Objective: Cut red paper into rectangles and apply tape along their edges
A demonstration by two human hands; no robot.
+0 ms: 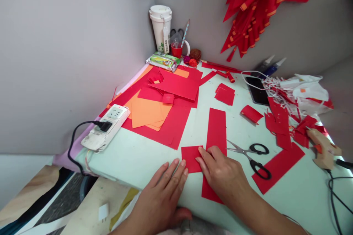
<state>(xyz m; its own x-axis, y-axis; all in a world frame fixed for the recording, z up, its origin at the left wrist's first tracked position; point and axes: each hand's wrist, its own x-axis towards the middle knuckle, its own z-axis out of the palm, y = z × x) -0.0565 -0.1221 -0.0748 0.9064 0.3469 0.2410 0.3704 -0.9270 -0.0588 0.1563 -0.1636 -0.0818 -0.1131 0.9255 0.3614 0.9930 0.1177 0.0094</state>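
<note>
Flat and open, the right grip (223, 174) is pressed on the strip (216, 132), with its fingertips at the square (189, 158) just to the left; nothing is clasped. The left grip (165, 185), also spread flat, touches the square's near corner. The strip's long axis runs away from the person on the surface (138, 154), and scissors (250, 156) lie just to its right.

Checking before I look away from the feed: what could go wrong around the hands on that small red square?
1. The scissors lie open close beside the right hand, blades pointing toward it; a sideways slide could catch them.
2. Only flat fingertips of the left hand and right hand pin the small red square by the long red strip, so it may slip askew.
</note>
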